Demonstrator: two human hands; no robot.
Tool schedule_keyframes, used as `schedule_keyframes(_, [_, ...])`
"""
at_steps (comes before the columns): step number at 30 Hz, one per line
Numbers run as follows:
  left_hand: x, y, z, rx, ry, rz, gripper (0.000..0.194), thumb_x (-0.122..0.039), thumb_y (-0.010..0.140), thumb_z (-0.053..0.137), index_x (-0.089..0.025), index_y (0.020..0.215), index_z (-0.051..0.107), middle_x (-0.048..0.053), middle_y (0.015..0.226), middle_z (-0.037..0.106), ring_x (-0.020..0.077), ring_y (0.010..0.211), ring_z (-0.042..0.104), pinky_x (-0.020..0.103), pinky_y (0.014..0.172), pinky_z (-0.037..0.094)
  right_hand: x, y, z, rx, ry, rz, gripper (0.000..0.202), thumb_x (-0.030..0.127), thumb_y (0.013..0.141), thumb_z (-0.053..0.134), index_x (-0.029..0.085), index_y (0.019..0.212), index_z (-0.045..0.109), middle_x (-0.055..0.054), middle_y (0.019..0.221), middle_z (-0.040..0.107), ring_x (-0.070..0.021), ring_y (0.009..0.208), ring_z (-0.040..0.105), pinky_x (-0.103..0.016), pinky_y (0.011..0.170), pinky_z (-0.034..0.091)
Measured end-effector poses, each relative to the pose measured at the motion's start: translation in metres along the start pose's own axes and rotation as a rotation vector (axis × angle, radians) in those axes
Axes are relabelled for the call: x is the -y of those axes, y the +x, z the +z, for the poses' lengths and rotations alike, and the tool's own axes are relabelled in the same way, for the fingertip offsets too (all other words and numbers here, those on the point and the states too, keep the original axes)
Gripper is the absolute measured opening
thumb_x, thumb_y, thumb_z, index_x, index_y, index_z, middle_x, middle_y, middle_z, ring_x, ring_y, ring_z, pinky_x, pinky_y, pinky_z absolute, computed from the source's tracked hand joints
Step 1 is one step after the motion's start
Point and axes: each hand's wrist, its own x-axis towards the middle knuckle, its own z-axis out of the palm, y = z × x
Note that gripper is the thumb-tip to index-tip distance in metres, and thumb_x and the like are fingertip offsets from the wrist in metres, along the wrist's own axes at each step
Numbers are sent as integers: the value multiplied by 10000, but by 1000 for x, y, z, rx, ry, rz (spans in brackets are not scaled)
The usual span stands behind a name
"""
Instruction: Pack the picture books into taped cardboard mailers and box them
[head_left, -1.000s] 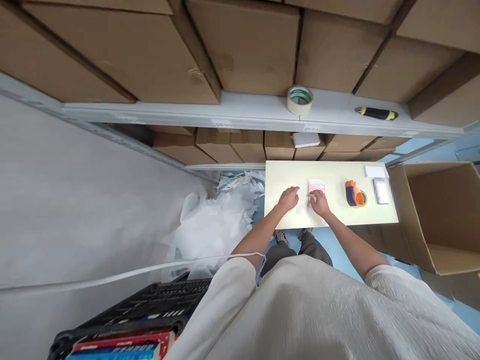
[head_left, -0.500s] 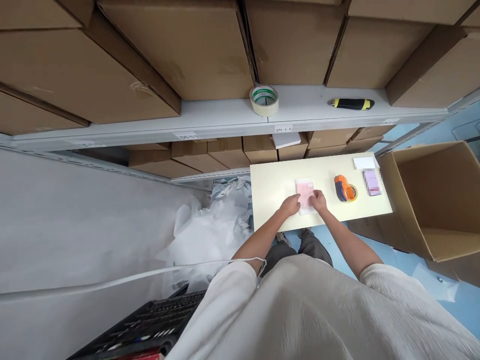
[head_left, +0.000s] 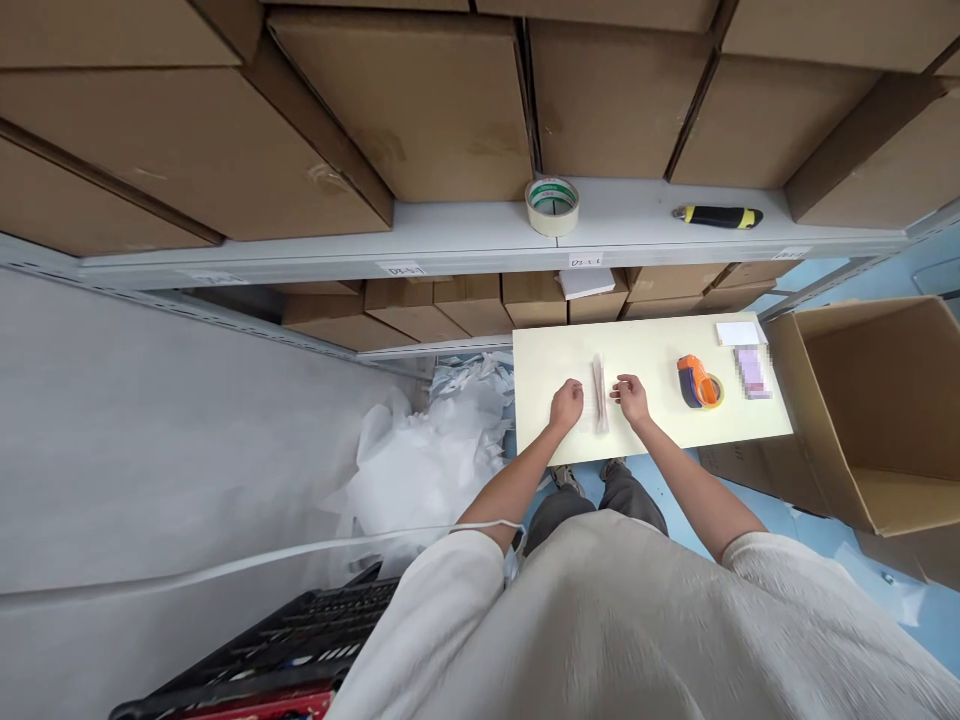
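Observation:
Between my hands on the pale table (head_left: 540, 350) is a narrow pinkish packet (head_left: 600, 395) with clear or whitish edges, its long side running away from me. Whether it stands on edge or is folded I cannot tell. Just left of it, my left hand (head_left: 567, 405) has its fingers curled in, beside a faint pale sheet or film; what they hold, if anything, is hidden. My right hand (head_left: 631, 398) is on the packet's other side, fingers apart and pointing at it without gripping. An orange and dark-blue tape dispenser (head_left: 699, 382) with yellowish tape lies further right.
A purple packet (head_left: 752, 370) and a white card (head_left: 736, 333) lie at the table's right end. An open cardboard box (head_left: 832, 430) stands beyond. The shelf above bears a tape roll (head_left: 553, 222) and a black-yellow cutter (head_left: 720, 217). White wrapping (head_left: 427, 460) is piled left.
The pink packet lay flat with both hands on it; now it shows as a narrow strip. My hands have moved apart to its two sides, and the view has shifted slightly.

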Motion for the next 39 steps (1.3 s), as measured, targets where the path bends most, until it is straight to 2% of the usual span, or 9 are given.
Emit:
schedule_keyframes(3, [10,0,-12,-32,-140,-134,306,-269,1109,398,-236,1159,697,40,1045,794,191,935,748,307,891,573,-11,2,6,11,-121,41,303,406,807,588,241,1054,648,-9,937,728,-194,834,714,-338,816,564])
schedule_keyframes(8, [24,4,-18,-9,-40,-172,259,-261,1074,487,-231,1069,744,72,1161,793,239,1127,720,328,988,547,-28,8,13,44,-374,65,279,302,778,593,237,1013,729,-40,1022,785,-232,997,726,-365,953,570])
schedule_keyframes(12, [30,8,-12,-45,75,-197,265,-255,1032,570,-179,1210,751,154,1366,712,283,1299,663,361,1111,500,-28,14,22,49,-452,76,321,268,769,622,233,1051,771,-56,1081,802,-245,1053,733,-365,982,570])
schedule_keyframes(16, [35,9,-8,-22,28,-232,431,-230,1026,576,-163,1449,623,146,1329,734,261,1240,699,353,1079,522,-24,19,31,10,-489,104,309,242,737,637,229,1012,777,-52,1054,808,-244,1028,741,-353,957,574])
schedule_keyframes(19, [39,10,-8,28,-26,-206,454,-184,1009,571,-179,1462,601,117,1277,764,245,1189,720,349,1063,535,-21,19,36,-22,-505,137,254,240,706,663,225,939,764,-46,979,802,-240,962,745,-337,894,579])
schedule_keyframes(23, [47,14,-11,-1,-56,-201,456,-159,972,588,-196,1426,614,111,1299,752,237,1184,724,358,1066,546,-15,19,48,-4,-490,172,197,206,666,658,230,849,727,-20,865,772,-218,841,725,-301,768,564])
schedule_keyframes(28, [58,20,-27,-109,-74,-164,431,-126,945,594,-196,1367,649,127,1346,706,236,1150,727,373,1063,558,-1,26,82,32,-446,159,184,202,663,623,230,830,695,3,821,739,-188,759,679,-269,665,515])
schedule_keyframes(33, [69,19,-57,-239,23,9,498,-76,916,586,-204,1393,651,137,1398,657,267,1315,642,401,1186,490,18,45,126,64,-449,92,222,206,661,616,228,864,705,10,808,731,-187,769,671,-267,674,508])
schedule_keyframes(39, [74,11,-83,-139,270,163,578,-95,938,574,-227,1500,585,135,1594,540,321,1512,477,488,1273,400,32,68,165,94,-492,23,276,191,675,609,221,924,725,-6,891,762,-190,814,687,-273,719,526])
